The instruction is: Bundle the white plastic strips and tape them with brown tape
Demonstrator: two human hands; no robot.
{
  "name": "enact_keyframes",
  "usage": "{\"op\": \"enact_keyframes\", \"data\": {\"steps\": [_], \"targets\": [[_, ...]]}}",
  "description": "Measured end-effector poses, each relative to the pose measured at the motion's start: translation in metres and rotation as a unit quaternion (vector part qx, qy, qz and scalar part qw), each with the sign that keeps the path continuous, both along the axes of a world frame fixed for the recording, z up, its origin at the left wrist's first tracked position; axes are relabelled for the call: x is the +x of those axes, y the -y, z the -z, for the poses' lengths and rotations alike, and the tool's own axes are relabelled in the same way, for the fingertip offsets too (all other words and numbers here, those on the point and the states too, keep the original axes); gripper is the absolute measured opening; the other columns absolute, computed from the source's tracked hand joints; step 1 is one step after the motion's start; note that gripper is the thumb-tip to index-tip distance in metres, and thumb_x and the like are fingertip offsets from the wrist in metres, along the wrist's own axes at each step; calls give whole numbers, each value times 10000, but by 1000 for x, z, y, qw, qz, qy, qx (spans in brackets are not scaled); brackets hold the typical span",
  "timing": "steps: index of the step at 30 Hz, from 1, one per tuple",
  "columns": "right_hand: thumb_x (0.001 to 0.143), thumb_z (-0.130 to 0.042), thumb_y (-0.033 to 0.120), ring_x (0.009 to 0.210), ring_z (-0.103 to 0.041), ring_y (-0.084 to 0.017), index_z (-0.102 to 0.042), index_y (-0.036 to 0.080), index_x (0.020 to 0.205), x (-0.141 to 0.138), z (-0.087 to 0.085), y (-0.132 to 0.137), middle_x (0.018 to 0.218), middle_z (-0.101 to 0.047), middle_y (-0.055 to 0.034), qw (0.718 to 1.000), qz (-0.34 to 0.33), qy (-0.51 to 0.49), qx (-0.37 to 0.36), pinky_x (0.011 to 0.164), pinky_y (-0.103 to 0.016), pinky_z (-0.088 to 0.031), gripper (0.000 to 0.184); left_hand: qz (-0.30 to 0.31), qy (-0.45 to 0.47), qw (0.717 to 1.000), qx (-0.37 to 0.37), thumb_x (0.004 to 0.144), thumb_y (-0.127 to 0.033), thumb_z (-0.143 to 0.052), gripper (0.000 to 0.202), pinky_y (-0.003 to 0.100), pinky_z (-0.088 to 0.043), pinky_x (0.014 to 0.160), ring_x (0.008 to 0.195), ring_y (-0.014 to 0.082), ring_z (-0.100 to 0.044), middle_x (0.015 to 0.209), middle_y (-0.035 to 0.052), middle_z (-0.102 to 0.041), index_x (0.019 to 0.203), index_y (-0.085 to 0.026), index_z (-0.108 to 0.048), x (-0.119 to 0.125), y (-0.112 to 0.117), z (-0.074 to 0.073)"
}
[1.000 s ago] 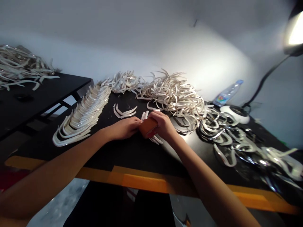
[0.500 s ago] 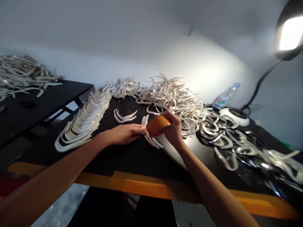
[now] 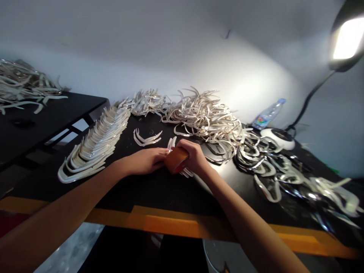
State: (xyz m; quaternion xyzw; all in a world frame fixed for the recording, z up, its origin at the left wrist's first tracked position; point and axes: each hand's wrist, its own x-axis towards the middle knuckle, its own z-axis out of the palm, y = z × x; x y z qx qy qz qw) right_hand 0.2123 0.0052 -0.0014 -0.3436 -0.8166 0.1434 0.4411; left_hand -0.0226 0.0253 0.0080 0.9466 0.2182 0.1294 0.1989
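Left hand (image 3: 143, 161) and right hand (image 3: 193, 155) were close together near the middle of the table, meeting at a roll of orange-brown tape (image 3: 176, 160). The right hand was curled over the roll, while the left fingers (image 3: 160, 156) lay flat against it and against a small bunch of pale curved strips (image 3: 182, 172). Whether the left hand was gripping anything, I cannot tell. The bunch ran across beneath the roll, its long axis sloping from upper left to lower right, with one end showing above the hands and the other below. The right hand was the nearer to its lower end, and the left arm came in from the lower left. Just above the left hand sat a few loose strips (image 3: 146, 138), and further left lay a long, neat row of nested strips (image 3: 96, 144). Behind the hands rose a tangled heap of strips (image 3: 201, 117), with shiny dark-and-silver loops (image 3: 256, 159) to the right. The black table (image 3: 159, 193) had an orange edge strip (image 3: 170, 223). A plastic bottle (image 3: 269, 113) and a lit lamp (image 3: 348, 40) stood toward the white wall (image 3: 142, 49)
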Motion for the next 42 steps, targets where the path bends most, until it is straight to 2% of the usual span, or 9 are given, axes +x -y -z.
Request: {"op": "enact_keyframes", "data": {"steps": [7, 11, 15, 22, 26, 28, 31, 36, 42], "targets": [[831, -771, 314, 654, -490, -135, -539, 209, 756, 10, -4, 8, 716, -522, 36, 983, 40, -174, -52, 670, -272, -445, 265, -23, -24, 999, 28, 1003, -221, -580, 473, 335, -481, 1137, 1402, 214, -555, 1538, -10, -576, 1458, -349, -582, 0, 3, -2], [866, -718, 265, 604, -390, -109, -529, 192, 689, 15, -6, 8, 652, -463, 46, 997, -2, -63, -47, 580, -256, -326, 269, -33, -34, 998, 31, 1021, -259, -568, 433, 364, -438, 1192, 1458, 223, -502, 1566, -8, -551, 1446, -332, -602, -1, 0, 4], [837, -691, 187, 632, -401, -109, -518, 192, 718, 14, -6, 7, 701, -485, 40, 998, -60, 2, -21, 591, -254, -302, 210, -46, -53, 997, 26, 1031, -290, -557, 436, 363, -420, 1207, 1478, 229, -478, 1608, -14, -501, 1464, -326, -590, -1, -1, 5], [870, -681, 230, 652, -434, -116, -518, 196, 743, 9, -2, 8, 730, -522, 28, 998, -63, -15, -24, 628, -254, -342, 209, -55, -65, 996, -5, 1042, -347, -523, 405, 352, -409, 1209, 1461, 238, -499, 1610, -25, -497, 1433, -323, -627, 0, -1, -2], [856, -735, 371, 611, -406, -112, -499, 203, 708, 11, -4, 10, 673, -484, 42, 989, 9, -133, -70, 599, -255, -353, 325, -75, -79, 994, 0, 1041, -366, -522, 407, 346, -409, 1206, 1481, 226, -479, 1609, -40, -495, 1434, -348, -626, 0, -1, 1], [835, -750, 384, 599, -399, -108, -490, 206, 700, 12, -5, 11, 662, -469, 48, 982, 10, -162, -98, 584, -251, -351, 344, -79, -72, 994, 7, 1037, -382, -533, 412, 352, -410, 1204, 1482, 223, -478, 1609, -41, -494, 1440, -356, -620, -1, -1, 3], [832, -730, 329, 599, -386, -105, -498, 200, 682, 13, -5, 10, 651, -453, 51, 989, -31, -100, -104, 580, -248, -335, 305, -71, -64, 995, 8, 1043, -385, -521, 401, 361, -415, 1199, 1480, 221, -481, 1614, -36, -488, 1428, -352, -630, -3, -4, 5], [870, -660, 288, 633, -420, -120, -503, 205, 701, 13, -3, 9, 685, -489, 35, 997, -66, 17, -46, 618, -257, -350, 245, -73, -59, 996, 9, 1055, -375, -481, 386, 370, -418, 1194, 1457, 227, -510, 1579, -27, -533, 1392, -337, -665, -3, -8, 9], [828, -692, 274, 651, -451, -122, -526, 201, 712, 11, -4, 11, 708, -524, 28, 994, -82, 1, -67, 627, -251, -364, 215, -110, -48, 987, 107, 1040, -285, -488, 321, 390, -504, 1100, 1307, 262, -601, 1530, 56, -557, 1213, -250, -756, 7, 10, 9]]}}
